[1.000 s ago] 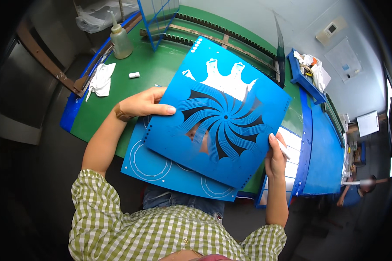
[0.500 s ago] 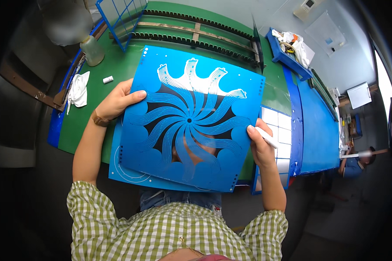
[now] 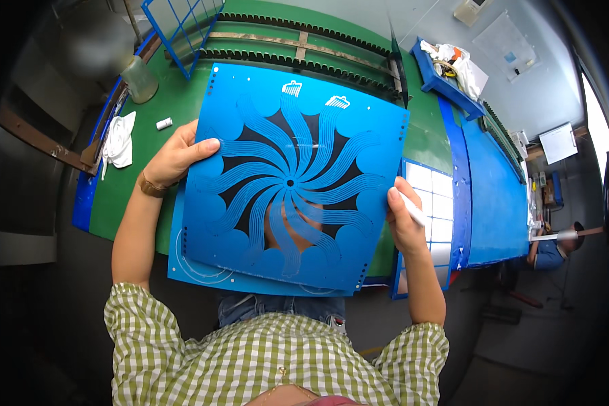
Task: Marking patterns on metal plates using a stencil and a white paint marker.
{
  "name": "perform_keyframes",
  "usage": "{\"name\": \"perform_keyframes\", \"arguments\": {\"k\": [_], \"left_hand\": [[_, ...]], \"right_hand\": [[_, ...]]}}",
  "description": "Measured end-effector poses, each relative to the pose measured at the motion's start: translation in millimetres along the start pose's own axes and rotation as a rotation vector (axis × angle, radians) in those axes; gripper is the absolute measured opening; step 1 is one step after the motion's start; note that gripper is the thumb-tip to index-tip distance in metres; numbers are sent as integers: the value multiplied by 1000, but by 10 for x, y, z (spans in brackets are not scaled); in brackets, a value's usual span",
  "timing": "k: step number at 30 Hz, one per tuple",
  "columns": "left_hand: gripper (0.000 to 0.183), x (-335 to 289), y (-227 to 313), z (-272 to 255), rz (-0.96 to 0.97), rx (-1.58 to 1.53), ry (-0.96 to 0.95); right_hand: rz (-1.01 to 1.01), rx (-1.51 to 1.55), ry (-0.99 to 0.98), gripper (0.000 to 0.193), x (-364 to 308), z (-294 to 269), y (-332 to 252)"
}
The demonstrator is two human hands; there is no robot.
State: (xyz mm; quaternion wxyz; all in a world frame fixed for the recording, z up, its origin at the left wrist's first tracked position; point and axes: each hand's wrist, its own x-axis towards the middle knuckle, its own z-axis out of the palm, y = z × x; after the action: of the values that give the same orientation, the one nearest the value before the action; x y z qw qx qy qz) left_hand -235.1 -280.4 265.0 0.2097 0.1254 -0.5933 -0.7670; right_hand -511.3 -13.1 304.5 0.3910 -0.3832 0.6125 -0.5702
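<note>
Between my two hands I hold a square blue panel (image 3: 253,159) with a shiny pinwheel pattern of curved fine lines. A small dark hole marks its centre, and rows of dark dots run near its corners. My left hand (image 3: 177,159) is closed on the left edge, thumb on top. My right hand (image 3: 407,220) pinches the right edge and also holds a white pen-like marker (image 3: 412,208). A second blue panel (image 3: 182,271) with white arc lines lies partly hidden beneath the first.
Behind the panel, a slotted dark rack (image 3: 277,57) lies on the green table (image 3: 176,95). Blue-framed grids stand at far left (image 3: 182,30) and right (image 3: 431,203). A white cloth (image 3: 120,139), small white cylinder (image 3: 164,124) and bottle (image 3: 140,80) sit left. A blue tray (image 3: 434,74) and another person (image 3: 551,256) are right.
The held panel has tilted and shifted slightly up and left. The bright white glare on its upper curved arms has shrunk to two small patches at their ends. Both hands keep their hold.
</note>
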Motion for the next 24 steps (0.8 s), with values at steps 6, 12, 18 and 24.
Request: {"name": "perform_keyframes", "arguments": {"k": [6, 12, 18, 24], "left_hand": [[46, -29, 25, -7, -58, 72, -56], [56, -14, -103, -78, -27, 80, -116], [65, 22, -83, -156, -1, 43, -66], [57, 40, 1, -158, 28, -8, -85]], "right_hand": [[184, 41, 61, 28, 80, -21, -44], [44, -12, -117, 25, -70, -204, -256], [-521, 261, 199, 16, -389, -847, -692], [-805, -107, 861, 18, -64, -1369, -1335]]}}
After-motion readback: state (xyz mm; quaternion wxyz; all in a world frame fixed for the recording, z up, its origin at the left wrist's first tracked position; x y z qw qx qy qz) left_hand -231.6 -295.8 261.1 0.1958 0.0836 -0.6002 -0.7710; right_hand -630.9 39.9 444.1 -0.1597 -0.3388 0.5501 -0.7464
